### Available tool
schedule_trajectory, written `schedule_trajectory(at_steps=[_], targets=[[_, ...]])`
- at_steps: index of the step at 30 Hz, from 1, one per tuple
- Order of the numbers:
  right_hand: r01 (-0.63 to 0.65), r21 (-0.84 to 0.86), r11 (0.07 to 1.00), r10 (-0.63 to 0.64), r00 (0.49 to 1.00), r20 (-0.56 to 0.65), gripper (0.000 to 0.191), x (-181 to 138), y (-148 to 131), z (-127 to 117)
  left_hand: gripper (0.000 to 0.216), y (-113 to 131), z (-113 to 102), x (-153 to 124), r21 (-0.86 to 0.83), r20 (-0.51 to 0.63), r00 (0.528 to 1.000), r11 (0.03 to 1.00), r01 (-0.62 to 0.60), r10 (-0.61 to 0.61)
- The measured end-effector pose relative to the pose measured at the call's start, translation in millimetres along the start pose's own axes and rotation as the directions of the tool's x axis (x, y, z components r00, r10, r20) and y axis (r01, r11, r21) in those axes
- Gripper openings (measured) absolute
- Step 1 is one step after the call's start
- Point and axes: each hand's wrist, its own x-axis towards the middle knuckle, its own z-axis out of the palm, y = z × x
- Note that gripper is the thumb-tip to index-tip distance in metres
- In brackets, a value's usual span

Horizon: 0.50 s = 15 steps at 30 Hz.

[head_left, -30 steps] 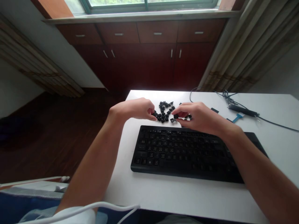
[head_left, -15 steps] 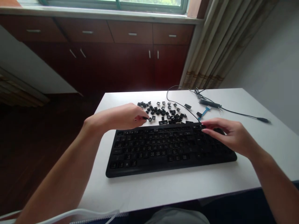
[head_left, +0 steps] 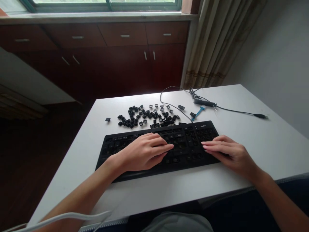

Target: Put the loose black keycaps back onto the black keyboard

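A black keyboard (head_left: 185, 133) lies across the white table (head_left: 253, 141). My left hand (head_left: 142, 151) rests flat on its middle keys, fingers stretched out to the right. Over the keyboard's right end lies my right hand (head_left: 227, 153), fingers extended leftward and together, holding nothing that I can see. Behind the keyboard sits a scattered pile of loose black keycaps (head_left: 147, 116). One single keycap (head_left: 107, 119) lies apart to the left of the pile.
A black cable (head_left: 236, 111) with a dark stick-shaped device (head_left: 204, 102) and a small blue tool (head_left: 199, 112) lie at the back right of the table. Dark wooden cabinets (head_left: 108, 58) stand under the window, a curtain (head_left: 212, 45) at the right. A white cord (head_left: 72, 216) crosses the lower left.
Both hands left the keycap pile and came down onto the keyboard. The camera view swung to the right, so the table sits more to the left.
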Motion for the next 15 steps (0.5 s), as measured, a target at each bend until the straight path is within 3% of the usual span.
schedule_trajectory(at_steps=[4,6,8,12,13,15], targets=[[0.041,-0.029,0.999,-0.04,0.999,0.037,0.045,-0.1,-0.8,-2.9,0.046,-14.3,-5.2,-17.0,-0.025,-0.191,0.979,0.997,0.073,-0.076],[0.069,-0.042,0.997,-0.067,0.996,0.055,0.047,-0.2,-1.3,-4.9,0.046,-25.3,-13.1,-24.8,-0.12,-0.357,0.916,0.982,0.148,-0.182],[0.091,-0.052,0.995,-0.088,0.994,0.062,0.048,-0.3,-1.8,-5.8,0.04,-34.8,-20.8,-31.8,-0.242,-0.502,0.786,0.931,0.274,-0.362],[0.086,-0.028,0.996,-0.084,0.995,0.055,0.047,0.5,-2.5,-4.7,0.026,-47.1,-28.1,-41.7,-0.522,-0.615,0.398,0.73,0.441,-0.681],[0.081,-0.019,0.996,-0.08,0.995,0.06,0.046,0.7,-2.6,-4.7,0.026,-49.6,-28.0,-43.1,-0.576,-0.616,0.323,0.691,0.437,-0.718],[0.076,-0.011,0.997,-0.075,0.994,0.079,0.045,1.1,-2.6,-6.1,0.028,-54.7,-26.4,-44.9,-0.649,-0.613,0.227,0.646,0.402,-0.757]])
